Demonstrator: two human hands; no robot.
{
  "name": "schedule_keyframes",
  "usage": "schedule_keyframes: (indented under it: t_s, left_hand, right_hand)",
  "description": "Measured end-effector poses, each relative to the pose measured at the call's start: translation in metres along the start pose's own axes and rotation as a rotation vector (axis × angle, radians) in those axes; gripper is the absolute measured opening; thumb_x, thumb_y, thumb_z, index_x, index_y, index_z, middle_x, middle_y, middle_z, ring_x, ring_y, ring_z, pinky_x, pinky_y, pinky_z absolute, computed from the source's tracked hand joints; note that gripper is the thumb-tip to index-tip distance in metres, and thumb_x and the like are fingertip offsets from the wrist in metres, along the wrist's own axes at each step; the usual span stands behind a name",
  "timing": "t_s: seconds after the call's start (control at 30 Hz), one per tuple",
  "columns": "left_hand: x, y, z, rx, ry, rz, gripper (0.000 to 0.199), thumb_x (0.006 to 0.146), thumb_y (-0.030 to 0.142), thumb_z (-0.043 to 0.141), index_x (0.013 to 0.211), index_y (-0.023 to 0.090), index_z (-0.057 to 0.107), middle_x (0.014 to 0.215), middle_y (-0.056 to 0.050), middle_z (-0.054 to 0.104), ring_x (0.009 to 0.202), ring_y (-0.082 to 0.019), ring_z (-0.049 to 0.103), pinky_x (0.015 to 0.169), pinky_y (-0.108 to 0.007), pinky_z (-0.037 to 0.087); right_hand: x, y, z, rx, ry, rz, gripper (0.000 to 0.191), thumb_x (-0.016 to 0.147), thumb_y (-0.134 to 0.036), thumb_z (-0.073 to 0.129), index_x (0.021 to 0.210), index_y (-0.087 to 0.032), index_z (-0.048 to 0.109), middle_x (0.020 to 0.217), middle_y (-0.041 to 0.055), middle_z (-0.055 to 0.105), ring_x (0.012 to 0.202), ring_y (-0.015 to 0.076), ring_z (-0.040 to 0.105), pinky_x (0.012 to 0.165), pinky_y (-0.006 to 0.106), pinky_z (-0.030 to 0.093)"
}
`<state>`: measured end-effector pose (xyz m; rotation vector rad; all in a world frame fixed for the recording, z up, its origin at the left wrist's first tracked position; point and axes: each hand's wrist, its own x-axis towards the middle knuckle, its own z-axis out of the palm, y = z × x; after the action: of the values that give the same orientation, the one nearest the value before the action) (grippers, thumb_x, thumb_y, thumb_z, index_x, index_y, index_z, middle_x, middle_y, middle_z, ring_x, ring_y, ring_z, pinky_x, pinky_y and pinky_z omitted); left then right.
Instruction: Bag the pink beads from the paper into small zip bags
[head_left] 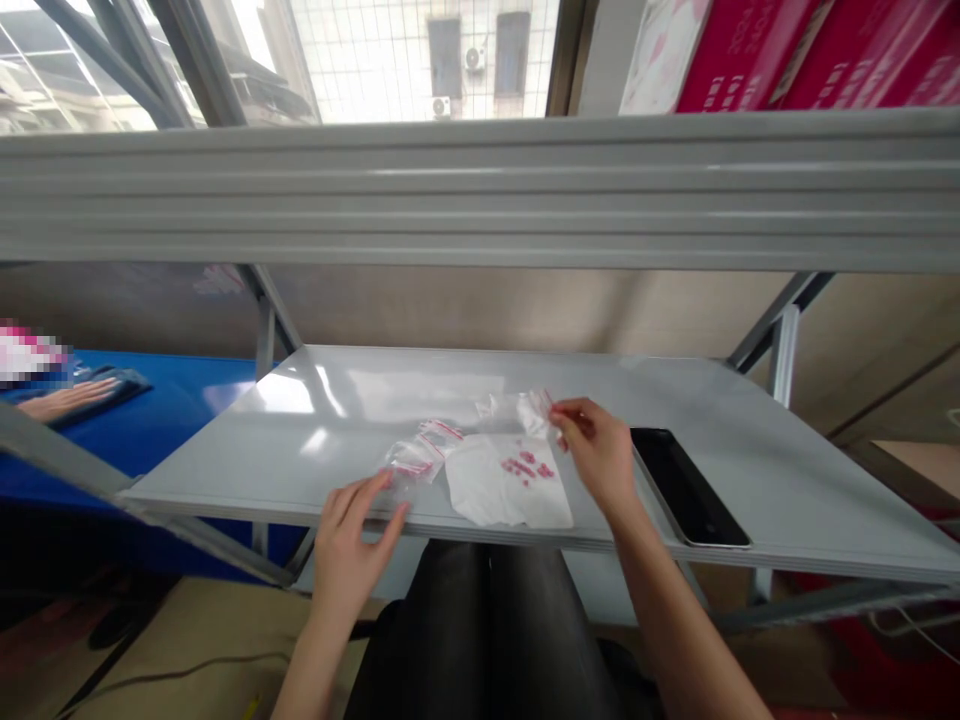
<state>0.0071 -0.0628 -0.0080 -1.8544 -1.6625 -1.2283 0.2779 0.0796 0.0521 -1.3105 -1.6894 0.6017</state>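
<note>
Left hand (pixel 356 550), fingers spread, touches zip bag (pixel 420 452) near shelf (pixel 337 400) edge; right hand (pixel 592 458) pinches second bag (pixel 521 410). Pink-printed white sheet (pixel 506 485) between; tablet (pixel 682 485) right; open room far.

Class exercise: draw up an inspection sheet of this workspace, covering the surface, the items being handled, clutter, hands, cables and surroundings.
Surface: pale grey metal shelf, glossy.
Job's things: clear zip bag with red stripes, at the left fingertips; second clear bag, at the right hand; white sheet with pink marks.
Clutter: black tablet or phone, lying right of the right hand.
Hands: left hand, fingers spread; right hand, pinching the second clear bag.
Cables: dark cable on the floor; thin white cable, lower right.
Surroundings: co-worker's hand on a blue table; red boxes above; meshed window.
</note>
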Motion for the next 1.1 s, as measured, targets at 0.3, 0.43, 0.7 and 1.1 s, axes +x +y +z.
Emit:
schedule_keyframes:
  t_s: [0.3,0.43,0.7,1.1]
  left_hand:
    - [-0.015,-0.030,-0.003,-0.084,-0.085,0.067,0.013,0.085,0.025,0.074,0.097,0.024,0.074,0.101,-0.006,0.075,0.089,-0.024,0.069,0.083,-0.040,0.053]
    - [-0.023,-0.029,-0.005,-0.181,-0.059,-0.027,0.005,0.086,0.024,0.071,0.088,0.025,0.075,0.095,-0.004,0.076,0.088,-0.021,0.072,0.084,-0.034,0.057]
    - [-0.047,0.020,0.005,-0.653,0.211,-0.605,0.006,0.095,0.024,0.059,0.092,0.019,0.061,0.115,-0.009,0.074,0.087,-0.020,0.077,0.075,-0.029,0.063]
    - [-0.059,0.081,0.000,-0.515,-0.040,-0.071,0.015,0.084,0.006,0.053,0.085,0.019,0.060,0.108,-0.011,0.075,0.096,-0.021,0.074,0.081,-0.028,0.060]
  right_hand:
    - [0.084,0.045,0.035,-0.223,-0.172,0.176,0.024,0.097,-0.032,0.063,0.116,-0.016,0.064,0.117,0.0075,0.066,0.099,0.0212,0.067,0.084,0.040,0.058]
    - [0.072,0.031,0.029,-0.269,-0.159,0.217,0.030,0.096,-0.028,0.062,0.123,-0.016,0.061,0.131,0.0118,0.059,0.112,0.0259,0.062,0.095,0.047,0.052]
    - [-0.055,-0.014,0.014,0.065,-0.624,0.217,0.040,0.095,-0.046,0.051,0.083,-0.015,0.073,0.079,0.0055,0.072,0.041,0.0104,0.056,0.040,0.023,0.046]
    - [-0.139,0.002,0.031,1.112,-0.434,0.698,0.055,0.070,-0.063,0.079,0.086,-0.011,0.075,0.071,0.0060,0.067,0.052,0.0111,0.058,0.044,0.023,0.053]
